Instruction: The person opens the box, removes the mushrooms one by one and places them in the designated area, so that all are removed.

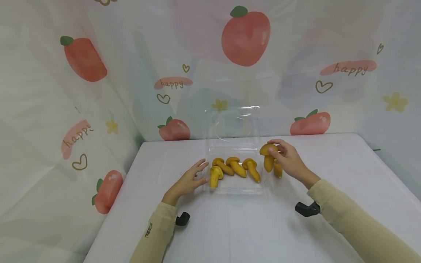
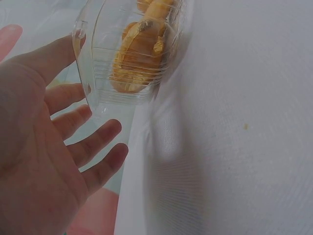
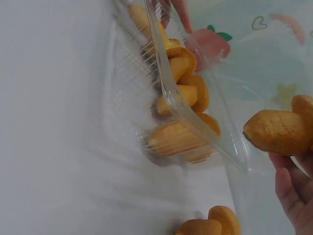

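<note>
A clear plastic clamshell box (image 1: pixel 236 190) stands on the table with its lid (image 1: pixel 232 126) raised at the back. Several yellow-brown mushrooms, one of them a mushroom (image 1: pixel 251 170) at the right end, lie inside it. My right hand (image 1: pixel 292 160) holds another mushroom (image 1: pixel 268 163), cap up, just past the box's right side; its stem faces the camera in the right wrist view. Below that hand a further mushroom (image 3: pixel 200 227) lies on the table. At the box's left wall is my left hand (image 2: pixel 58 122), fingers spread and fairly straight, the thumb touching the clear rim.
The white-covered table (image 1: pixel 230 226) reaches back to a hanging cloth (image 1: pixel 204 44) printed with fruit and "happy" lettering. Black wrist mounts (image 1: pixel 307 209) stick out beneath both beige sleeves (image 1: pixel 355 219).
</note>
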